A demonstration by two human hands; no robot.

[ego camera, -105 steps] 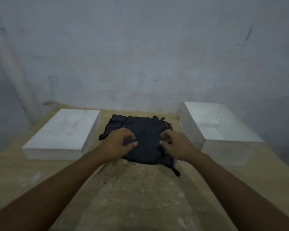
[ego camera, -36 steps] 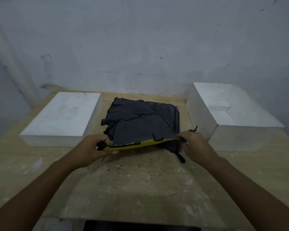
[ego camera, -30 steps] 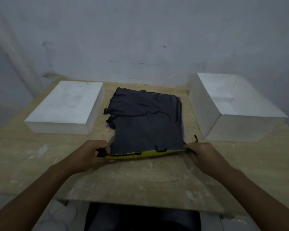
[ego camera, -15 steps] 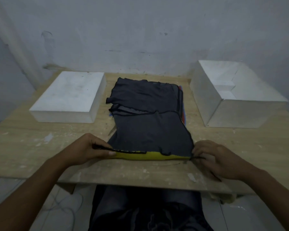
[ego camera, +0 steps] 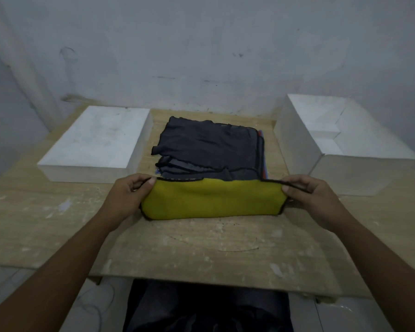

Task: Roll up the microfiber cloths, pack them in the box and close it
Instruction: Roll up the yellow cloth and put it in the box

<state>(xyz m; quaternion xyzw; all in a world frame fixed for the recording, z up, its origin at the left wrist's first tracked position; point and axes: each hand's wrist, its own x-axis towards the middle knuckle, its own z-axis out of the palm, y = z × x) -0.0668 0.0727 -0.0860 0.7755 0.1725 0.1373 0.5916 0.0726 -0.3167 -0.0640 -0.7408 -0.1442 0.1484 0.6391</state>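
One table [ego camera: 201, 248] carries one white lid [ego camera: 98, 140] at far left and one open box [ego camera: 295, 144] at far right. One yellow cloth [ego camera: 211, 202] lies near; behind it one pile of dark cloths [ego camera: 209, 147], number unclear. Two hands: left hand [ego camera: 130, 195], right hand [ego camera: 314, 195].

A scuffed table [ego camera: 201, 248] carries a white box [ego camera: 296, 149] at right, probably its lid [ego camera: 98, 142] at left, dark cloths [ego camera: 209, 144] and a yellow cloth [ego camera: 211, 202] between.

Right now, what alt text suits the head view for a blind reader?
A person's left hand and right hand pinch the corners of a yellow cloth on a wooden table. Behind lies a stack of dark cloths, between a white lid and an open white box.
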